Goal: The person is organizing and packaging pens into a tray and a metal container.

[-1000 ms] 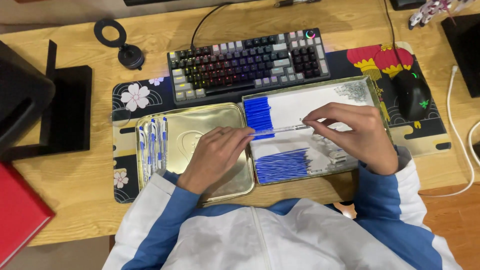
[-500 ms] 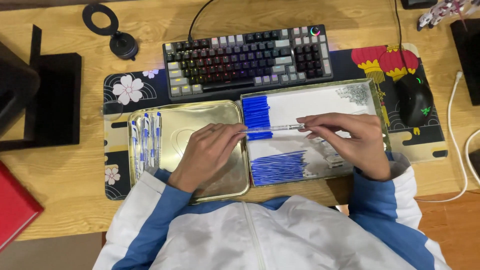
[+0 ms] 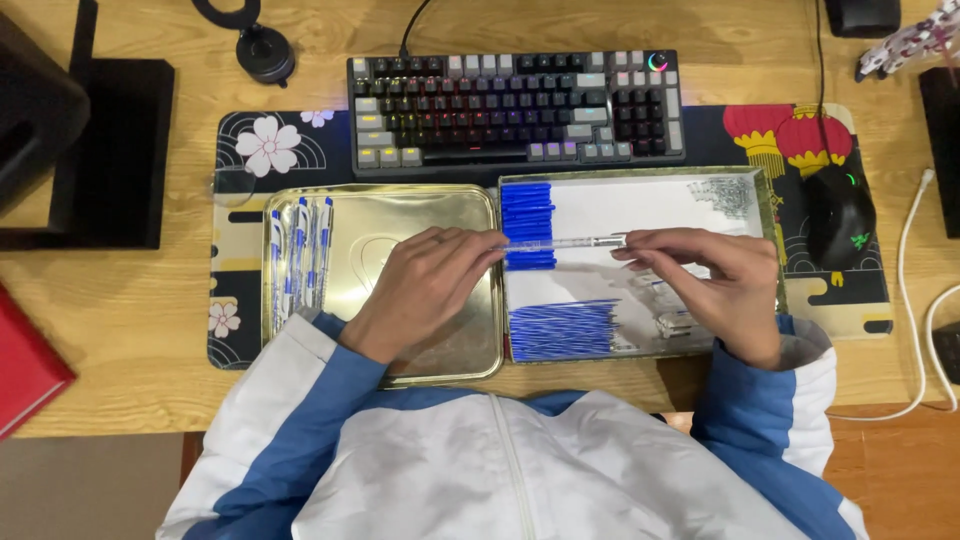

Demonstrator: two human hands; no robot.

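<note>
Both the left hand (image 3: 425,290) and right hand (image 3: 715,285) pinch a clear pen (image 3: 565,242) by its ends — probably light, stiff and slippery.

Warm, fairly even indoor light from above, moderately bright. Wooden tabletop (image 3: 120,310) reads yellow-orange. Gold tray (image 3: 440,215) shows soft glare patches and dull reflections. Keyboard (image 3: 515,105) glows with its own backlight, a small bright coloured ring at its top right corner. Mouse (image 3: 838,215) has small green lit spots. Shadows soft, short, mostly under the forearms and at the tray edges. Focus sharp across the centre; corners darker, slight wide-angle bend at the edges. No motion blur visible.
</note>
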